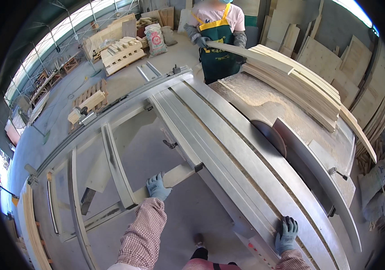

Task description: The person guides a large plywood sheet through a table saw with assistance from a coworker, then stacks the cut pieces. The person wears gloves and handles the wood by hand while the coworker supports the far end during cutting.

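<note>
My left hand (158,186), in a blue-grey glove, rests on a light wooden strip (176,175) lying across the outrigger frame of a sliding table saw. My right hand (287,233), also gloved, lies flat on the grey sliding table (228,148) near its front end. The round saw blade (271,135) stands out of the table beside a long metal fence (318,175). Across the saw, a person in a green and yellow apron (217,40) holds a thin board (242,51) over a stack of plywood strips (300,83).
Sawdust covers the far table top (264,101). Wooden pallets (122,54) and sacks (155,39) stand on the concrete floor at the back left. Plywood sheets (322,54) lean on the right wall. White bags (376,180) and offcuts lie at the right. Thin strips (33,225) are stacked at the lower left.
</note>
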Motion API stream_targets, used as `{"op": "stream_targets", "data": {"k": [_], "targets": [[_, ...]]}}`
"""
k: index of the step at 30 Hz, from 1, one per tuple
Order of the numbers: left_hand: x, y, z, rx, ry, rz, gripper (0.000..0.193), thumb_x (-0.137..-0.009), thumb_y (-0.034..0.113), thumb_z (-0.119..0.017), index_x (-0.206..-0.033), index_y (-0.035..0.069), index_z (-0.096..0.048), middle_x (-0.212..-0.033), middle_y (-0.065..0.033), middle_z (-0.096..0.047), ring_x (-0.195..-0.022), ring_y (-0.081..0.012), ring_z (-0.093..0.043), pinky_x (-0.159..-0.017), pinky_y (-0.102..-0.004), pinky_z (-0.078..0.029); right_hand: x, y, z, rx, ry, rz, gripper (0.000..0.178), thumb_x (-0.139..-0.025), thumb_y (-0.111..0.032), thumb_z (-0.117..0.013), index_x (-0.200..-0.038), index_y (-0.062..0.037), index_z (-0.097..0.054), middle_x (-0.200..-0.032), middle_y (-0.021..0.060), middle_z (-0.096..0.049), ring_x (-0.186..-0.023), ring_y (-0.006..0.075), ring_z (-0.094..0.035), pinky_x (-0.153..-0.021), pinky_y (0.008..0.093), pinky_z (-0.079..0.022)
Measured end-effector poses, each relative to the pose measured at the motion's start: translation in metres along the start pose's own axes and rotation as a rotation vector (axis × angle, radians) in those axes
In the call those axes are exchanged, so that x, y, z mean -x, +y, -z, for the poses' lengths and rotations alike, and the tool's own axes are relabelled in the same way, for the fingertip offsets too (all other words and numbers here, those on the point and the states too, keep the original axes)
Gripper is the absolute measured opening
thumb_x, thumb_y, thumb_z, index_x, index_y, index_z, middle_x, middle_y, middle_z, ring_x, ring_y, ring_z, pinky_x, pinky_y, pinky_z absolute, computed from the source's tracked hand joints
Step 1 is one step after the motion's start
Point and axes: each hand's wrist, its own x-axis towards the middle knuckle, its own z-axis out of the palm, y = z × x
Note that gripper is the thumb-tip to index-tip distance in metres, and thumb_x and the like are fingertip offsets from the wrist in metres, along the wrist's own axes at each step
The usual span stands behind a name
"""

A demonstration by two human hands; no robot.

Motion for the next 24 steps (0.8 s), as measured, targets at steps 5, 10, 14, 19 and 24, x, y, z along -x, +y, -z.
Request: {"op": "stream_targets", "data": {"k": [5,10,14,19,24], "targets": [[-0.001,-0.004,0.003,0.008,0.003,-0.031,0.084,-0.058,0.039,-0.079,-0.129,0.013,-0.043,-0.12,-0.0124,-0.049,-0.117,-0.0269,-0.041,-0.103,-0.0451,-0.024,-0.008,-0.012,0.011,-0.018,-0.038,-0.061,0.069,-0.063,-0.016,-0.056,-0.13,-0.0081,-0.045,-0.131,0.0153,-0.041,-0.124,0.0363,-0.034,-0.106,0.0526,-0.022],[0.006,-0.008,0.012,0.065,0.042,-0.13,0.088,-0.058,0.039,-0.078,-0.133,0.012,-0.04,-0.12,-0.0108,-0.05,-0.116,-0.028,-0.042,-0.1,-0.0461,-0.028,-0.009,-0.012,0.011,-0.004,-0.028,-0.058,0.058,-0.066,-0.013,-0.053,-0.123,-0.0092,-0.051,-0.129,0.0161,-0.043,-0.123,0.0372,-0.035,-0.104,0.053,-0.024],[0.006,-0.006,0.011,0.07,0.059,-0.225,0.09,-0.061,0.039,-0.075,-0.137,0.011,-0.035,-0.123,-0.0115,-0.048,-0.115,-0.029,-0.041,-0.101,-0.0487,-0.026,-0.004,-0.005,0.013,0.018,-0.025,-0.043,0.059,-0.065,-0.017,-0.053,-0.123,-0.0079,-0.05,-0.13,0.017,-0.042,-0.122,0.0391,-0.034,-0.104,0.0543,-0.023],[0.009,-0.013,0.004,-0.019,0.022,-0.239,0.096,-0.061,0.042,-0.074,-0.139,0.009,-0.029,-0.128,-0.0147,-0.043,-0.119,-0.0315,-0.037,-0.103,-0.0516,-0.023,-0.002,0.0,0.006,-0.009,-0.032,-0.038,0.062,-0.063,-0.019,-0.055,-0.123,-0.0071,-0.049,-0.131,0.0173,-0.04,-0.123,0.0396,-0.033,-0.104,0.0553,-0.023],[0.009,-0.015,0.004,-0.047,-0.03,-0.251,0.102,-0.062,0.046,-0.073,-0.142,0.008,-0.022,-0.134,-0.0161,-0.038,-0.125,-0.033,-0.031,-0.106,-0.053,-0.017,-0.003,0.001,0.01,-0.022,-0.019,-0.03,0.064,-0.062,-0.017,-0.057,-0.125,-0.0076,-0.048,-0.131,0.0171,-0.04,-0.123,0.0394,-0.033,-0.104,0.0547,-0.024]]}}
